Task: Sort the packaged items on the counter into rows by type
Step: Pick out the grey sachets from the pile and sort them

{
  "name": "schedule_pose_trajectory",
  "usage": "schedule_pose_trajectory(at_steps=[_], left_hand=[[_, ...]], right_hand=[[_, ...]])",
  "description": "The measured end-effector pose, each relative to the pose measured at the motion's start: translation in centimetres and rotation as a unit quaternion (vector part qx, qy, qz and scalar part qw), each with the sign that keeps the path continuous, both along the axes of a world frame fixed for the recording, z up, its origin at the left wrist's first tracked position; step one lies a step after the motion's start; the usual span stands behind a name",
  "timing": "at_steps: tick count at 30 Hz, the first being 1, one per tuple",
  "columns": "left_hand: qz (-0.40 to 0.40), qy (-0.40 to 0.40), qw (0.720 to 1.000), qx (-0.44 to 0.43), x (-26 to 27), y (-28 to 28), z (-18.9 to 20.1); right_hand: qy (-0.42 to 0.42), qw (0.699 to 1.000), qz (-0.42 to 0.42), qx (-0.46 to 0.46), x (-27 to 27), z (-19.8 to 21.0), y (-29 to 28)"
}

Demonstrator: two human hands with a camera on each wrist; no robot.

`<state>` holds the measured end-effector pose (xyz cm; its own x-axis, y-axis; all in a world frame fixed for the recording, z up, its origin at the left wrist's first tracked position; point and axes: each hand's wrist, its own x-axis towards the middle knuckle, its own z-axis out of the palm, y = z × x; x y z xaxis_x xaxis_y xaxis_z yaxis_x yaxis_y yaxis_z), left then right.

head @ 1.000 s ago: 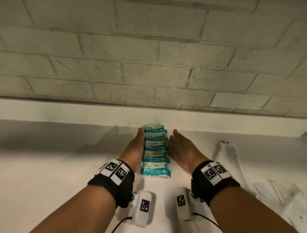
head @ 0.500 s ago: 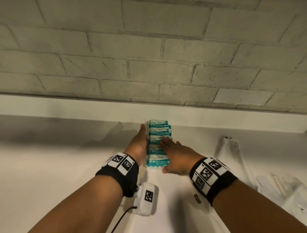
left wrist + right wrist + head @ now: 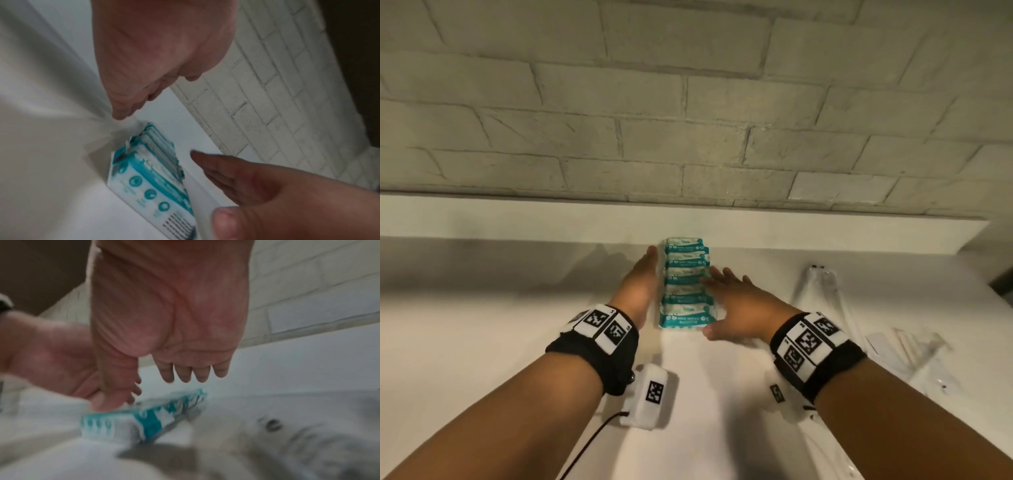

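Observation:
Several teal-and-white mini wipes packs (image 3: pixel 686 284) lie overlapped in one row on the white counter (image 3: pixel 482 325), running back toward the wall. My left hand (image 3: pixel 640 284) stands on edge along the row's left side, fingers straight. My right hand (image 3: pixel 736 301) is flat and spread at the row's right side, its fingertips (image 3: pixel 710 274) at the packs' edge and its thumb near the front pack. The left wrist view shows the wipes packs (image 3: pixel 152 175) between both hands. In the blurred right wrist view the wipes packs (image 3: pixel 144 417) lie under my straight fingers (image 3: pixel 185 373).
Clear plastic packaged items (image 3: pixel 822 287) lie on the counter to the right, more of them (image 3: pixel 914 356) nearer the front right. A raised white ledge (image 3: pixel 551 216) and a brick wall (image 3: pixel 688 120) close off the back. The counter's right end (image 3: pixel 996 284) drops off.
My right hand has turned from standing on edge beside the row to lying flat with spread fingers at its right side. The left hand has stayed along the left side.

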<state>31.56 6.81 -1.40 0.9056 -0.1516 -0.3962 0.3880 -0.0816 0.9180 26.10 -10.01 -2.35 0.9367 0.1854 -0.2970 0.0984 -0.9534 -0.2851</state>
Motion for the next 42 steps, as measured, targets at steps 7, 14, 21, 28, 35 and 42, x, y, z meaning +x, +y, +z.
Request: schedule_pose_trajectory(at_steps=[7,14,21,28,35,42], left_hand=[[-0.076,-0.150,0.983,0.077,-5.9,0.3,1.2],[-0.262,-0.193,0.929,0.178,-14.3,-3.6,0.5],[-0.481,-0.230,0.787,0.309,-20.2,-7.9,-0.1],[-0.490,-0.290,0.727,0.384,-22.2,-12.7,-1.7],[-0.484,-0.316,0.620,0.531,-21.1,-15.3,-0.9],[-0.413,-0.333,0.654,0.539,-20.8,-15.3,-1.6]], right_hand=[[0.062,0.980,-0.160,0.102,-10.2,3.8,-6.6],[0.049,0.957,-0.271,0.095,-22.3,4.2,-12.9],[0.172,0.951,-0.250,-0.057,-30.8,3.6,-14.7],[0.139,0.965,-0.172,-0.143,-33.3,0.2,-12.4],[0.137,0.970,-0.140,-0.146,-30.7,-0.4,-15.2],[0.090,0.978,-0.183,-0.045,-28.7,2.2,-20.5]])
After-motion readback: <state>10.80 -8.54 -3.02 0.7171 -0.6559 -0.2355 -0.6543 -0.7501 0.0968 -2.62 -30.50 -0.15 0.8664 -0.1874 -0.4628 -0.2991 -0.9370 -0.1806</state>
